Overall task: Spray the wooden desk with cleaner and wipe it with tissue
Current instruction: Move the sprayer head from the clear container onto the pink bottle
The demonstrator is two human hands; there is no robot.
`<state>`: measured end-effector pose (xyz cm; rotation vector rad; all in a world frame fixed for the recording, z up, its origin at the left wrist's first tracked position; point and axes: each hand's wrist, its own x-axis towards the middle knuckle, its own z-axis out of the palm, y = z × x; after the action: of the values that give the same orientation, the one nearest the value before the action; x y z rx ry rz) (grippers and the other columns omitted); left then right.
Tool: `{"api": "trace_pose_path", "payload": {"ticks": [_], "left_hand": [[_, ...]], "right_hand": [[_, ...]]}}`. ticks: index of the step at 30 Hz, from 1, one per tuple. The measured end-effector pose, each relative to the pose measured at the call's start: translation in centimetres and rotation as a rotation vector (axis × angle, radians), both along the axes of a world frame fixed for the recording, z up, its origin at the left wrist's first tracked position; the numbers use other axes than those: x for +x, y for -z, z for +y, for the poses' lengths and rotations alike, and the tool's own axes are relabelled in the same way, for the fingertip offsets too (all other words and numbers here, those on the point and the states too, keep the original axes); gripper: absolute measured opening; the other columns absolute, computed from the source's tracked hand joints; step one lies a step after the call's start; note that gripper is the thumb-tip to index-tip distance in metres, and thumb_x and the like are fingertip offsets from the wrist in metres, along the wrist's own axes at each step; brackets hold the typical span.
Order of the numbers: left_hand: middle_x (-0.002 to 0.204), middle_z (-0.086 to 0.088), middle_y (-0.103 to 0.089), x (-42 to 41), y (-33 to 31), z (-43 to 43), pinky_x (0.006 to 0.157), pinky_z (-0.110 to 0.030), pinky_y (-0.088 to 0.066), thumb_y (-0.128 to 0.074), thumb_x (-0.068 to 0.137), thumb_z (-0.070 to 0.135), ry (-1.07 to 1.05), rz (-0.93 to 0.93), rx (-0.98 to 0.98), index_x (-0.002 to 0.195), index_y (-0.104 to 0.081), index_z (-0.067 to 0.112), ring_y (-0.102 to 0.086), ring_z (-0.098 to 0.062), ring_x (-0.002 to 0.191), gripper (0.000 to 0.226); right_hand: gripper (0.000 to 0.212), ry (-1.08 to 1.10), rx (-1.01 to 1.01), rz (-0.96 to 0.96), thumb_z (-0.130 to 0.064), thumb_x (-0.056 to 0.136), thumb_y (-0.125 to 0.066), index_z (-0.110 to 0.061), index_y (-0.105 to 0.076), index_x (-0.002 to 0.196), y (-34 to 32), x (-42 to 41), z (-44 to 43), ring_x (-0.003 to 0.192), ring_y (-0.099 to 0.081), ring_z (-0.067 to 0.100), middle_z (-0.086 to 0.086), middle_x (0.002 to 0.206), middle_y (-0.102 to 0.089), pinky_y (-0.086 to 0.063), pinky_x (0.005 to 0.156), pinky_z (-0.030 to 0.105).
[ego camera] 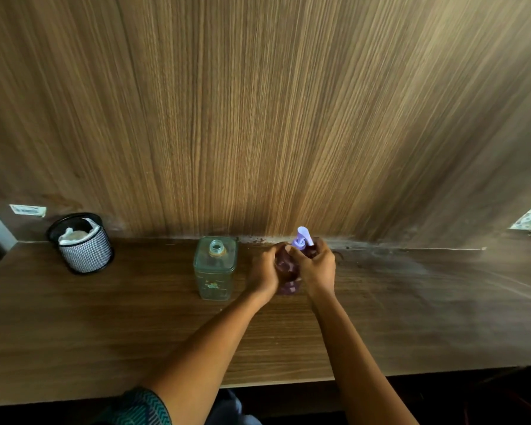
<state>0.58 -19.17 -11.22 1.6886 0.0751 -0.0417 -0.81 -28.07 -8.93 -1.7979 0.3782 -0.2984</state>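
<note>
Single head-worn wide-angle view, looking forward and steeply down from above the wooden desk [105, 332] near edge, wall panel [258, 102] filling 12 o'clock, both forearms entering from 6 o'clock, close range

A home or office nook: wooden desk [105, 332], mesh holder [85, 251], wood-panelled wall [258, 118]

We saw our own two bare forearms, without watch, ring or bracelet from the fingers [298, 256] back to the elbows. Far behind the fingers of our left hand [262, 271], a short sleeve [141, 407] showed a teal-and-dark zigzag weave. Our right hand [316, 268] and forearm were uncovered throughout.
</note>
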Motion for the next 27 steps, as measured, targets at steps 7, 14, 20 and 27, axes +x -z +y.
{"api": "trace_pose_path", "payload": {"ticks": [7,14,20,27], "left_hand": [[0.072,0.015,-0.058,-0.5,-0.4,0.3,0.054,0.002,-0.039,-0.037,0.097,0.009,0.024,-0.029,0.067,0.102,-0.064,0.013,-0.053,0.004,0.067,0.028],[0.093,0.003,-0.071,-0.2,0.2,0.1,0.085,-0.031,-0.055,-0.047,0.092,0.022,0.01,0.001,0.1,0.101,-0.065,0.032,-0.067,-0.013,0.091,0.022],[0.086,0.003,-0.069,-0.1,0.3,0.2,0.062,-0.003,-0.041,-0.043,0.095,0.018,-0.017,-0.018,0.118,0.104,-0.065,0.021,-0.055,0.007,0.069,0.024],[0.059,0.018,-0.062,-0.5,-0.1,0.3,0.051,0.001,-0.038,-0.045,0.094,0.013,-0.038,-0.021,0.112,0.083,-0.063,0.025,-0.055,0.014,0.053,0.025]], "right_hand": [[0.053,-0.005,-0.123,0.031,-0.027,0.065,-0.08,-0.031,-0.04,0.099,0.0,0.1,0.5,0.102,-0.058,0.028,0.004,0.099,-0.063,-0.053,0.082,0.049],[0.027,-0.166,0.066,-0.049,-0.009,0.082,-0.067,-0.015,-0.067,0.108,-0.7,-0.5,-1.4,0.082,-0.064,0.008,0.004,0.095,-0.07,-0.051,0.079,0.027],[0.02,-0.081,-0.056,-0.072,-0.011,0.075,-0.075,-0.014,-0.055,0.079,-0.5,0.1,-0.9,0.057,-0.058,-0.004,-0.008,0.068,-0.061,-0.045,0.058,0.013],[0.057,-0.119,-0.063,-0.027,-0.022,0.067,-0.08,-0.022,-0.047,0.114,0.0,0.0,-0.7,0.089,-0.067,0.021,0.006,0.093,-0.069,-0.055,0.081,0.044]]}}
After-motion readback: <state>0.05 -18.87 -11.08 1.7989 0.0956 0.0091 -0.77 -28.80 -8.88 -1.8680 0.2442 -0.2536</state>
